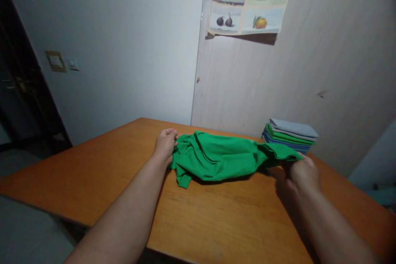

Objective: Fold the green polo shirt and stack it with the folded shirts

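Note:
A green T-shirt (222,154) is stretched sideways across the wooden table, bunched and creased, with a small flap hanging toward me at its left end. My left hand (165,144) pinches its left end, fingers closed on the cloth. At the other end, my right hand (303,173) grips a corner and holds it a little above the tabletop, casting a shadow below. The fingertips of my right hand are partly hidden by the cloth.
The orange-brown table (216,222) reaches back to the wall. A stack of folded clothes (291,136) in grey, green and blue stands at the back right, behind the shirt. A fruit poster (250,2) hangs above. A dark door (24,70) is at far left.

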Demonstrator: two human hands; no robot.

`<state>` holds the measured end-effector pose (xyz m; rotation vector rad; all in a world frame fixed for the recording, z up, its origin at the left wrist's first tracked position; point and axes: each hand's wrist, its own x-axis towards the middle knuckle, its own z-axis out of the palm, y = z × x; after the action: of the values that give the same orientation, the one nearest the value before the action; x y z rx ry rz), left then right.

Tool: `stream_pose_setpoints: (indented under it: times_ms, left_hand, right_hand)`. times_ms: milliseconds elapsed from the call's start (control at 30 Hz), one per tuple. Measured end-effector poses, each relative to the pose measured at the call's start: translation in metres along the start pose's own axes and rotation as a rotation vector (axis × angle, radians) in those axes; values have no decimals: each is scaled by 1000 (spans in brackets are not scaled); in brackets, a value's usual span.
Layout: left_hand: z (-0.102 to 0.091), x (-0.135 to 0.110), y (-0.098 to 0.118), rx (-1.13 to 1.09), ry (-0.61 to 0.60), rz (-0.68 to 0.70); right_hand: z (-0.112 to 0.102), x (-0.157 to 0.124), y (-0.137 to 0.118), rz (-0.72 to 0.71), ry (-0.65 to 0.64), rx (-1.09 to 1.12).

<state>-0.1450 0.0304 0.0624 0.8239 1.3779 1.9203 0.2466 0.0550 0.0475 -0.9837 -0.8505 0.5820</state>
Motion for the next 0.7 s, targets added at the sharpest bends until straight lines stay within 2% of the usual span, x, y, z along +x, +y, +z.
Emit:
stream_pose_setpoints:
  times_ms: [100,167,233,300,367,467,533,567,633,700]
  left_hand:
    - [1,-2,-5,67,-77,-10]
    - [2,-2,-9,124,-119,3]
    - [3,-3,-12,177,-139,40]
    - [4,-3,-16,223,-163,79]
    - [4,-3,-19,266,-210,95]
    - [2,-4,-26,323,-306,83]
    - [1,-3,-30,387,-394,99]
    - [1,-3,-32,432,-438,126]
    - [-1,0,-36,527,-502,206]
    - [-2,2,-38,568,-509,269]
  right_hand:
    - [-8,9,4,42,138,-102]
    - [-9,8,4,-41,228,-267]
    - [-5,-1,1,-160,169,-365]
    - [3,-19,-5,-247,-48,-382]
    - [11,-44,-11,-269,-353,-417]
    - [20,-77,-12,-309,-903,-564]
    - [24,-90,-6,-370,-1149,-677]
    - [25,-92,-3,-403,-1215,-725]
    - [26,-90,5,-419,-1251,-762]
    - [25,-81,10,-335,-1147,-671]
